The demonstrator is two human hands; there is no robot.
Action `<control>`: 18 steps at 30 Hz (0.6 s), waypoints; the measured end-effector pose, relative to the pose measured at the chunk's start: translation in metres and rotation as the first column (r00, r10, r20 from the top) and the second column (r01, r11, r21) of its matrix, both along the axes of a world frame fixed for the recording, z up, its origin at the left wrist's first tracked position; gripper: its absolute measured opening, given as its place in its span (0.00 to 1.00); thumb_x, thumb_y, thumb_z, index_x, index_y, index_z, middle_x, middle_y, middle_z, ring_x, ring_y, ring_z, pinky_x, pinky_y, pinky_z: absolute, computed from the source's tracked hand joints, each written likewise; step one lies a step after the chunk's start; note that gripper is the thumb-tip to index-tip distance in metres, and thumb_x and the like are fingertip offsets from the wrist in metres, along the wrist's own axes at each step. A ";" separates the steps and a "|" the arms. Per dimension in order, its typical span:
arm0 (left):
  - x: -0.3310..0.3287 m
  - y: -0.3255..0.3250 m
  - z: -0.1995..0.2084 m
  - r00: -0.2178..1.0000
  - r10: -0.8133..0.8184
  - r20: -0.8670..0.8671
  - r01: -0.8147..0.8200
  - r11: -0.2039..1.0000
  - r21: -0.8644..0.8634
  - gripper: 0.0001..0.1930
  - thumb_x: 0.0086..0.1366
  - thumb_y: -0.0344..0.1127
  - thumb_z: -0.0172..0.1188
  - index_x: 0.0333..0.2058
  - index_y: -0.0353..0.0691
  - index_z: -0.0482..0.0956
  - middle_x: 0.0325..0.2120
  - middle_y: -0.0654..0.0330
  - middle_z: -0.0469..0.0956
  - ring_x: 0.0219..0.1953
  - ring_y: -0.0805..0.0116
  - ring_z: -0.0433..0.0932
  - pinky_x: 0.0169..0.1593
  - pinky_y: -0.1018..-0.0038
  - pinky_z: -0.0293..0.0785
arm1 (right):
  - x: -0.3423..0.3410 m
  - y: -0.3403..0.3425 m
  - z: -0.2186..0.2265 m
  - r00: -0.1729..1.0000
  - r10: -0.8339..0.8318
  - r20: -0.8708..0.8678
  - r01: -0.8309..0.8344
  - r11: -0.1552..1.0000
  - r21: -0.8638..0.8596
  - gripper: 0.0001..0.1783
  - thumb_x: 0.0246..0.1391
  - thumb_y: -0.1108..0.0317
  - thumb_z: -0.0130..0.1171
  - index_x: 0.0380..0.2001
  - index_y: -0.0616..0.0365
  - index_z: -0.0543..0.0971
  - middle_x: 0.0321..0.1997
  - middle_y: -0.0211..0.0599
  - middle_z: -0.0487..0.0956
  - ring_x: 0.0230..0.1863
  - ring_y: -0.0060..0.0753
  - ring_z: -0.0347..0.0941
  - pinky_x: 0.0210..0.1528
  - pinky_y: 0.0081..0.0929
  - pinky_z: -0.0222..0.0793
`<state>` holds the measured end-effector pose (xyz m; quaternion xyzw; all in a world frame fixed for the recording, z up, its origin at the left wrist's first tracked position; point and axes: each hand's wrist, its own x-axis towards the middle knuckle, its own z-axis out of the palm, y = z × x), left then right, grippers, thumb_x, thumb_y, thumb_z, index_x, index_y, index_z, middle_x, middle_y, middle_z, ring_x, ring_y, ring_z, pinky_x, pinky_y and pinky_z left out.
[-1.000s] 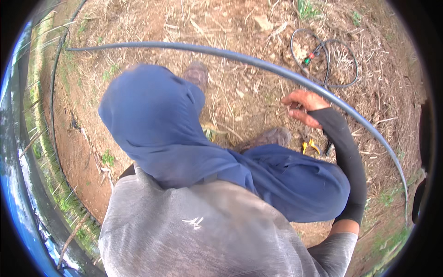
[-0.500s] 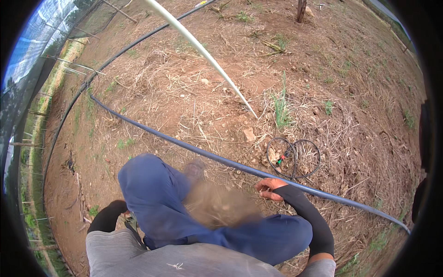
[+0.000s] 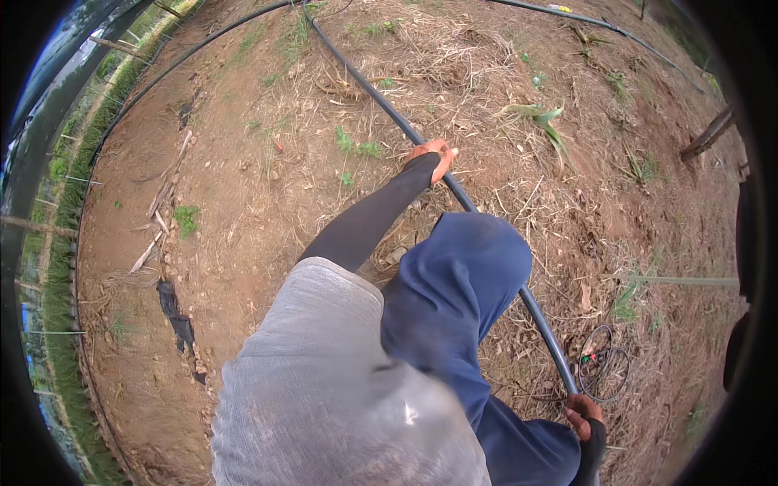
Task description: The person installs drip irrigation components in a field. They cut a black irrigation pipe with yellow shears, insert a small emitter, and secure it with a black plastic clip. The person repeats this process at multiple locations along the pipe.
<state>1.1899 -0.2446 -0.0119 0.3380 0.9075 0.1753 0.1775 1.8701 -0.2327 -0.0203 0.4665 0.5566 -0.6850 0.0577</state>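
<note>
A dark plastic hose pipe (image 3: 379, 97) runs from the far side toward the lower right, passing behind my raised knee. Farther along it, my left hand (image 3: 436, 159) is closed round the pipe, its arm in a black sleeve stretched forward. At the lower right my right hand (image 3: 585, 415) has its fingers curled about the same pipe; part of this grip is hidden. Close beside the right hand lies a loose coil of thin black tubing (image 3: 626, 374), with small red and green fittings (image 3: 590, 357).
Dry straw and reddish soil surround me. A wooden post (image 3: 707, 134) stands at the right, with a pale rod (image 3: 679, 280) nearer. Another black pipe (image 3: 215, 37) curves along the far left, beside netting. Torn black plastic (image 3: 176, 316) lies to the left.
My left hand has come up from beside my hip and reached forward onto the pipe. The right hand has taken hold of the pipe too. My view has turned left.
</note>
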 end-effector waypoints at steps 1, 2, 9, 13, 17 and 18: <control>-0.042 -0.025 -0.038 0.995 0.095 -0.030 -0.092 0.992 0.090 0.21 0.63 0.55 0.55 0.40 0.44 0.80 0.31 0.51 0.82 0.40 0.49 0.80 0.46 0.60 0.74 | 0.010 0.003 -0.008 1.000 0.007 0.026 -0.010 0.996 0.084 0.24 0.49 0.69 0.62 0.51 0.64 0.74 0.41 0.38 0.79 0.42 0.30 0.75 0.45 0.28 0.71; -0.076 -0.038 -0.069 0.983 0.178 -0.041 -0.167 0.967 0.191 0.19 0.63 0.54 0.55 0.36 0.43 0.81 0.32 0.48 0.82 0.39 0.46 0.80 0.45 0.58 0.74 | 0.004 0.010 0.004 0.998 -0.045 0.038 0.041 0.994 0.102 0.26 0.47 0.67 0.63 0.51 0.63 0.74 0.41 0.39 0.80 0.42 0.32 0.76 0.47 0.30 0.70; -0.276 -0.173 -0.149 0.697 0.715 -0.042 -0.702 0.694 0.161 0.17 0.62 0.50 0.57 0.40 0.46 0.83 0.36 0.47 0.82 0.43 0.46 0.80 0.47 0.56 0.74 | -0.121 0.075 0.058 0.983 -0.006 0.182 -0.029 0.981 0.189 0.25 0.48 0.69 0.63 0.51 0.63 0.74 0.41 0.38 0.81 0.44 0.33 0.76 0.47 0.32 0.71; -0.371 -0.243 -0.173 0.644 0.749 -0.157 -0.750 0.659 0.065 0.19 0.62 0.48 0.58 0.47 0.44 0.80 0.43 0.45 0.80 0.48 0.47 0.78 0.52 0.58 0.73 | -0.221 0.107 0.044 0.929 0.244 0.279 -0.305 0.931 0.201 0.22 0.51 0.69 0.61 0.51 0.62 0.75 0.40 0.36 0.80 0.45 0.33 0.77 0.46 0.32 0.72; -0.432 -0.279 -0.176 0.757 0.613 -0.228 -0.644 0.758 -0.103 0.24 0.62 0.47 0.58 0.52 0.38 0.75 0.49 0.41 0.75 0.54 0.46 0.74 0.56 0.58 0.70 | -0.355 0.126 0.036 0.843 0.457 0.284 -0.534 0.779 0.330 0.19 0.51 0.71 0.58 0.49 0.61 0.75 0.42 0.40 0.79 0.42 0.33 0.78 0.42 0.30 0.75; -0.449 -0.289 -0.178 0.754 0.605 -0.257 -0.642 0.761 -0.091 0.25 0.62 0.47 0.58 0.53 0.38 0.74 0.51 0.42 0.74 0.55 0.46 0.73 0.57 0.58 0.70 | -0.375 0.128 0.030 0.857 0.466 0.222 -0.515 0.756 0.403 0.19 0.51 0.71 0.57 0.49 0.61 0.75 0.41 0.40 0.79 0.42 0.33 0.78 0.42 0.30 0.75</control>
